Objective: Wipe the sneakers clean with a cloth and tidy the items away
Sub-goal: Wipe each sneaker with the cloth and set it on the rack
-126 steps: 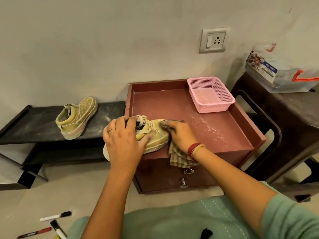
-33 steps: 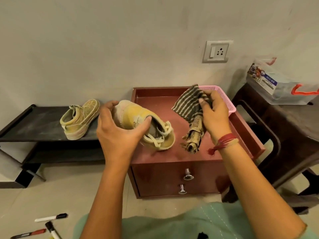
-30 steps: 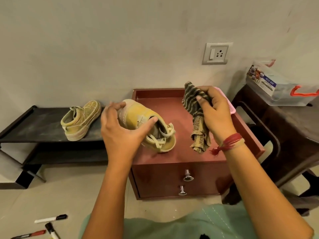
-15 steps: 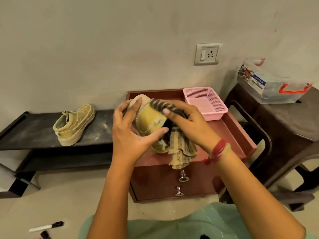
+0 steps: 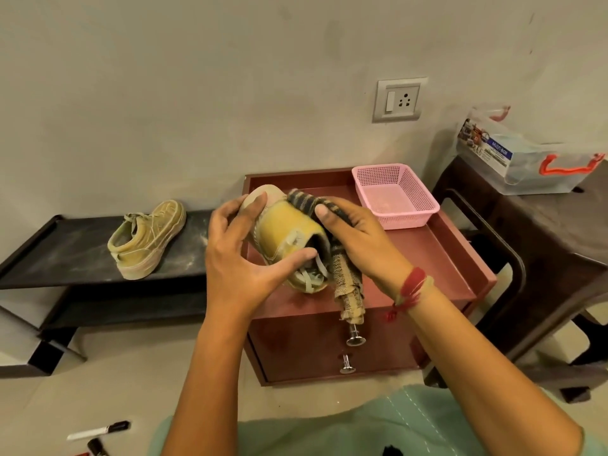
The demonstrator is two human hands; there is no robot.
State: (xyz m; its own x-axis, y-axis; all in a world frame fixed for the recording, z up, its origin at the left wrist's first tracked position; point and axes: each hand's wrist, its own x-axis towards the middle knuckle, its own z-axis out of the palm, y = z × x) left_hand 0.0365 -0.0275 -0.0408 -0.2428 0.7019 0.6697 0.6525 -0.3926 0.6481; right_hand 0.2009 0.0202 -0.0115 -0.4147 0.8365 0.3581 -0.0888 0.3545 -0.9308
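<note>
Cloth (image 5: 332,205) now back on shoe (image 5: 289,230) (it hung clear a sec ago): right hand (image 5: 358,245) presses it, left hand (image 5: 237,258) grips shoe above cabinet (image 5: 460,258). Wiping resumes; 2nd shoe (image 5: 148,238) w/ shelf (image 5: 59,255).

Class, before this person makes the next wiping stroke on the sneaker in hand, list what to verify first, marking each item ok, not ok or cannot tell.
1. Left hand grips the sneaker, thumb by its opening: ok.
2. Right hand presses the cloth onto the sneaker: ok.
3. Sneaker's hidden far side is clean: cannot tell.
4. Cloth's loose end hangs free at the cabinet front: ok.
5. Second sneaker stands on the shelf, apart from the hands: ok.
6. Basket stands apart from the hands: ok.
</note>
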